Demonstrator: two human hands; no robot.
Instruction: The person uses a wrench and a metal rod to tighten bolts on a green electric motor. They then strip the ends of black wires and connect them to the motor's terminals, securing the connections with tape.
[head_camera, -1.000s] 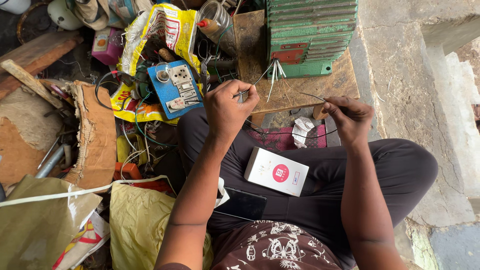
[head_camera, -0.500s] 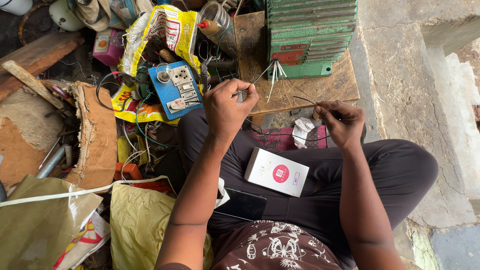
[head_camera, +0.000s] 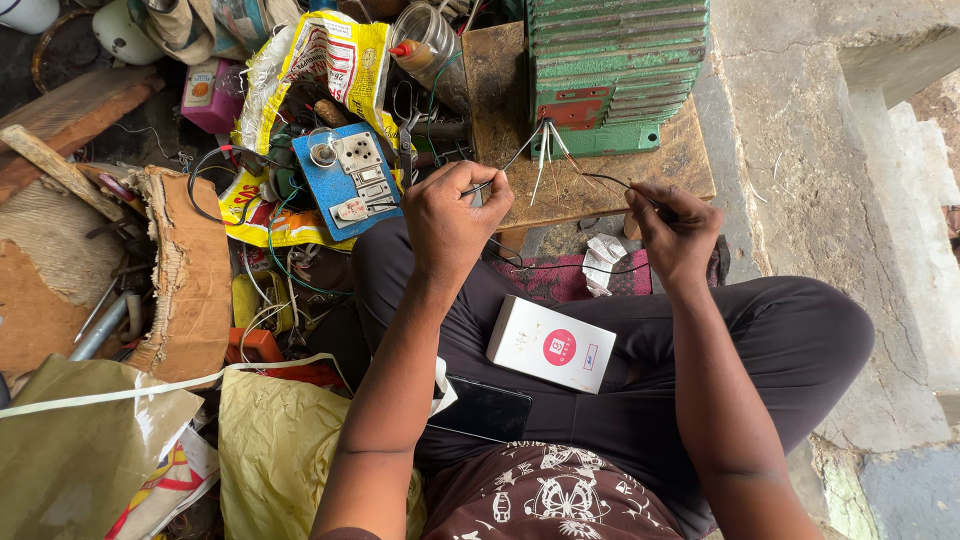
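Note:
My left hand (head_camera: 452, 218) is closed around a thin wire end just in front of a low wooden stool (head_camera: 660, 165). My right hand (head_camera: 678, 232) pinches another thin dark wire (head_camera: 600, 180) that leads toward a bundle of white and dark leads (head_camera: 545, 145) coming out of a green finned metal motor (head_camera: 615, 70) on the stool. A thin black wire (head_camera: 560, 267) sags between the two hands. On my crossed legs in dark trousers lie a small white box (head_camera: 552, 343) with a red round mark and a black phone (head_camera: 482, 410).
A blue switchboard (head_camera: 348, 180) with sockets lies left of my left hand, on yellow printed bags (head_camera: 320, 55) with loose wires. Torn cardboard (head_camera: 190, 280), wood pieces and a yellow bag (head_camera: 275, 440) crowd the left. A concrete ledge (head_camera: 800, 200) runs along the right.
My right hand has shifted slightly down and toward me with its wire. My left hand stays almost still at the wire end.

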